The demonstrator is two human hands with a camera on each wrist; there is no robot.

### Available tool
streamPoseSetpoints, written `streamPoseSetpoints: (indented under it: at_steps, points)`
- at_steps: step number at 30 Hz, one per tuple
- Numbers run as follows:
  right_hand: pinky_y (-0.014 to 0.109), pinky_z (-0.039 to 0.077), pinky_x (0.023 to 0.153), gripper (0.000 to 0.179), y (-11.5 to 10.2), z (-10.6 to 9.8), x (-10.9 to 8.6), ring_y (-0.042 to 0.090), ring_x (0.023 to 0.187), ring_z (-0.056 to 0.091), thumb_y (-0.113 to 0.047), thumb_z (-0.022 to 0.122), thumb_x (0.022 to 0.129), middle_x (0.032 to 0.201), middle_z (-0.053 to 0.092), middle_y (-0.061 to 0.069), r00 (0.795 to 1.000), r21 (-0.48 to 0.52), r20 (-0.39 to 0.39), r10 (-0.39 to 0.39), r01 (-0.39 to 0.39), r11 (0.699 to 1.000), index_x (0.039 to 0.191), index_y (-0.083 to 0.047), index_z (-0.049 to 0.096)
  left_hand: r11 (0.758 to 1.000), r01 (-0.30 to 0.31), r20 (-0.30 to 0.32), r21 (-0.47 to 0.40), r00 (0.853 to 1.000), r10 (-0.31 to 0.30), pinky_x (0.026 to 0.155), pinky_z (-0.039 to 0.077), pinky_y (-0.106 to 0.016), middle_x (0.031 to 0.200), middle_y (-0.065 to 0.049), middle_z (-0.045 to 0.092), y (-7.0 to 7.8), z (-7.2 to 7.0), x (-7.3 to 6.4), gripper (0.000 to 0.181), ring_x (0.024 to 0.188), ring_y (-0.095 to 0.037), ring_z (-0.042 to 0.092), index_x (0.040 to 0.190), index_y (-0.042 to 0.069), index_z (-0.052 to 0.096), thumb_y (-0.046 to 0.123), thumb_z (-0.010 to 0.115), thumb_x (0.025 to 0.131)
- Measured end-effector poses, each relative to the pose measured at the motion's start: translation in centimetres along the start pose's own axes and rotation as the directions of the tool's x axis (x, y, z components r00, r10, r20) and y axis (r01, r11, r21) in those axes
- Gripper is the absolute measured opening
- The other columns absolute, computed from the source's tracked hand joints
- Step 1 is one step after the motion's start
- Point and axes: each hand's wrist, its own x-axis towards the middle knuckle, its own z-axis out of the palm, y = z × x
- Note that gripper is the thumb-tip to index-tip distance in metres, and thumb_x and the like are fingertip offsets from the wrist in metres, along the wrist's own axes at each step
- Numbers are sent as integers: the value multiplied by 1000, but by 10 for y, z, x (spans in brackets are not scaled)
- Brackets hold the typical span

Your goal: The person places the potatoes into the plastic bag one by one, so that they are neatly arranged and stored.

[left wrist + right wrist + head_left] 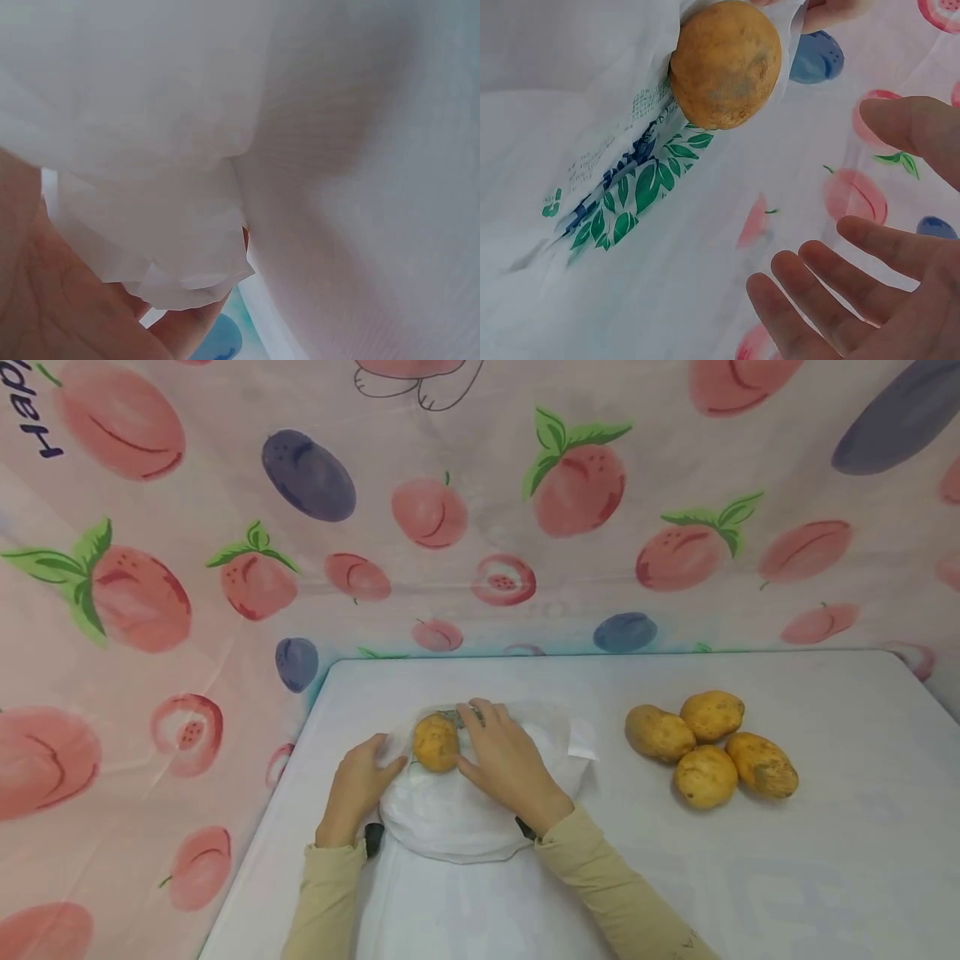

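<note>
"Hands, state and position?"
"Left hand [360,787] grips the edge of the white bag [450,827]. Right hand [513,768] holds nothing — fingers spread."
"The single potato [435,745]?"
"At the bag's mouth, between both hands — four other potatoes [707,778] clustered on the surface [750,885], right of the bag."

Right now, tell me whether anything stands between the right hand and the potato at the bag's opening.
Nothing visible does: the right wrist view shows an unobstructed gap between the right hand and the potato. The left hand holds the white bag on the potato's other side.
</note>
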Motion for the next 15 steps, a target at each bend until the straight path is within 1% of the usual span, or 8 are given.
streamPoseSetpoints:
  at_steps: [3,7,11,15]
  points:
    - [40,50,103,68,3,-4,-3,31,127,52,-35,74,89,143,50,17,1000,-2,3,1,-1,1000,144,-3,48,1000,-4,-2,-8,1000,4,107,42,-56,135,-28,58,0,0,0,59,126,-45,53,136,-8,53,28,70,92]
    - [40,51,101,67,8,-7,-6,30,127,52,-35,73,90,142,51,16,1000,-22,-11,-1,1,1000,144,-4,48,1000,-7,-4,-13,1000,7,107,42,-56,135,-28,57,0,0,1,59,127,-45,53,136,-8,53,27,70,91]
    - [39,51,101,67,14,-10,-8,29,127,52,-34,73,90,142,51,15,1000,-40,-15,8,-9,999,144,-4,47,1000,2,2,-12,1000,-2,108,42,-56,136,-27,57,1,0,0,59,127,-45,53,136,-7,53,27,70,92]
    - [40,49,104,66,20,-14,-11,29,129,51,-34,72,90,143,50,15,1000,-32,-14,27,-27,999,145,-5,47,1000,9,6,-19,1000,-9,108,41,-56,137,-27,57,1,-1,-1,59,128,-45,52,137,-7,53,27,70,92]
